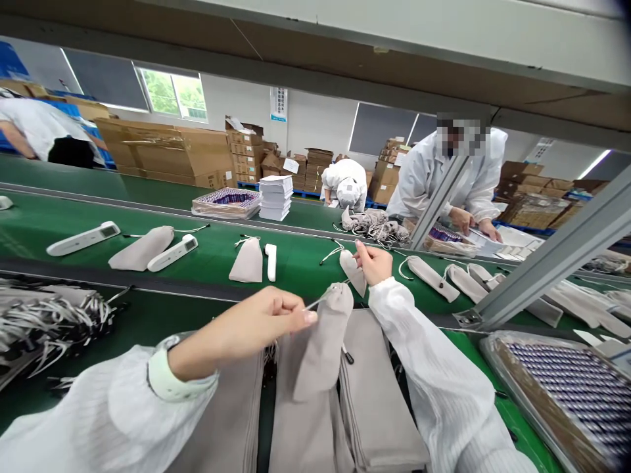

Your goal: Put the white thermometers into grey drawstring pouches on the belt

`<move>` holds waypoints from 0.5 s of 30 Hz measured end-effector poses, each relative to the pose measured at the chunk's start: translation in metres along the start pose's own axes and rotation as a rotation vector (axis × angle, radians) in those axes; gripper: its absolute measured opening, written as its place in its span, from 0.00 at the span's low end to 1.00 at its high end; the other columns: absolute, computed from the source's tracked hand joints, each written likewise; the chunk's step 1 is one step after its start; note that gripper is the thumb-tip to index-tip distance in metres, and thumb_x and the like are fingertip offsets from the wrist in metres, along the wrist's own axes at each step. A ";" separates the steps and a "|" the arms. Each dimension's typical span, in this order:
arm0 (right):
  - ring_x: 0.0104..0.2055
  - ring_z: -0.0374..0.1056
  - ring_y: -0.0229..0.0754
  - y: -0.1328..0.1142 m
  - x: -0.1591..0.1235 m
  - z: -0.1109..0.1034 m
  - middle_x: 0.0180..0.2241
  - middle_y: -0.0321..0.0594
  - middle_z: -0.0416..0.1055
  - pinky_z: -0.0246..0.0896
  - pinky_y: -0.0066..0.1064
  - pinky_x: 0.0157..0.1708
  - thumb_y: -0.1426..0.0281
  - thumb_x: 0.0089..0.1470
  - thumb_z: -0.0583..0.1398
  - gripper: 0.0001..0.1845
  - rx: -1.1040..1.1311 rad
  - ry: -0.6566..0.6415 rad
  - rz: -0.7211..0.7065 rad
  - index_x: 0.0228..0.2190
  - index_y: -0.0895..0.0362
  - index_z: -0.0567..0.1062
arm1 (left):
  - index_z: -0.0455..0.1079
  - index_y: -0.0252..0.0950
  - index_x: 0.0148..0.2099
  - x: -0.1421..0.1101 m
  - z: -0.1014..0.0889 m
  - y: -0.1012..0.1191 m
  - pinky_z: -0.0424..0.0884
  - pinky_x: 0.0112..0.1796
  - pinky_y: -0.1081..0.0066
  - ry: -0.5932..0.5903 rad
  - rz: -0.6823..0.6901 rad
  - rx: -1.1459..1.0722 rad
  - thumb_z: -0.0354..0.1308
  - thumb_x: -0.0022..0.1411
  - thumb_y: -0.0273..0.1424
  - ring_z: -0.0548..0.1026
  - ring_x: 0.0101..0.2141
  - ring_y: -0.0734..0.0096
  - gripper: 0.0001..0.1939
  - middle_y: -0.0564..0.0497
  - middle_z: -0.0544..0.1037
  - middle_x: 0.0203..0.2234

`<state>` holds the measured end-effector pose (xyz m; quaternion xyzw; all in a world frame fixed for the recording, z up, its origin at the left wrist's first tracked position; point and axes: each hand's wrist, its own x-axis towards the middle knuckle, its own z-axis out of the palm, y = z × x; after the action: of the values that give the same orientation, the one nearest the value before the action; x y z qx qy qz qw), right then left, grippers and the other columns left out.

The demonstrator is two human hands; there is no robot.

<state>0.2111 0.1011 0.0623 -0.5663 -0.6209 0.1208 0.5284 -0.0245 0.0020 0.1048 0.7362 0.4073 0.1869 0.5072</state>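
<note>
My left hand (269,320) pinches the thin drawstring of a grey fabric pouch (320,341) that hangs upright above stacks of flat grey pouches (374,394). My right hand (373,261) is closed on the other end of the drawstring, up near the pouch's mouth. Both arms are in white sleeves. On the green conveyor belt (207,246) behind lie filled grey pouches (142,247) and white handheld devices (83,238), some side by side.
A tray of purple-striped items (576,387) sits at the right. A pile of black-and-white cords (49,322) lies at the left. A slanted metal post (552,263) crosses the right side. People in white coats (446,177) work beyond the belt, among cardboard boxes (167,154).
</note>
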 end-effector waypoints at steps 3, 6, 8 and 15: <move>0.17 0.57 0.31 -0.006 -0.010 0.001 0.17 0.36 0.67 0.51 0.24 0.18 0.49 0.44 0.51 0.27 0.227 -0.449 0.084 0.27 0.60 0.73 | 0.56 0.35 0.23 -0.010 0.002 0.008 0.42 0.16 0.77 0.119 0.116 -0.268 0.45 0.59 0.42 0.44 0.15 0.81 0.19 0.59 0.48 0.14; 0.26 0.63 0.33 -0.036 -0.046 0.022 0.33 0.38 0.70 0.56 0.23 0.22 0.57 0.30 0.64 0.34 0.598 -1.060 -0.065 0.41 0.56 0.65 | 0.61 0.35 0.28 -0.009 0.008 0.009 0.47 0.17 0.77 0.296 0.262 -0.266 0.43 0.61 0.39 0.50 0.15 0.80 0.16 0.59 0.51 0.13; 0.31 0.65 0.36 -0.055 -0.063 0.030 0.31 0.36 0.69 0.60 0.26 0.29 0.65 0.27 0.66 0.26 0.672 -1.089 -0.142 0.33 0.57 0.68 | 0.63 0.35 0.28 -0.006 0.014 0.008 0.52 0.19 0.77 0.316 0.320 -0.140 0.43 0.61 0.38 0.55 0.17 0.79 0.15 0.58 0.56 0.14; 0.37 0.64 0.47 -0.006 0.007 -0.051 0.35 0.46 0.66 0.58 0.39 0.37 0.60 0.38 0.58 0.25 -0.136 0.388 0.106 0.38 0.60 0.64 | 0.67 0.35 0.32 0.005 0.029 -0.021 0.64 0.29 0.72 0.207 0.279 0.719 0.52 0.56 0.31 0.69 0.30 0.69 0.06 0.51 0.70 0.29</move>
<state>0.2496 0.0817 0.0916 -0.6450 -0.4837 -0.0052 0.5916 -0.0105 -0.0084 0.0734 0.8923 0.3919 0.1726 0.1429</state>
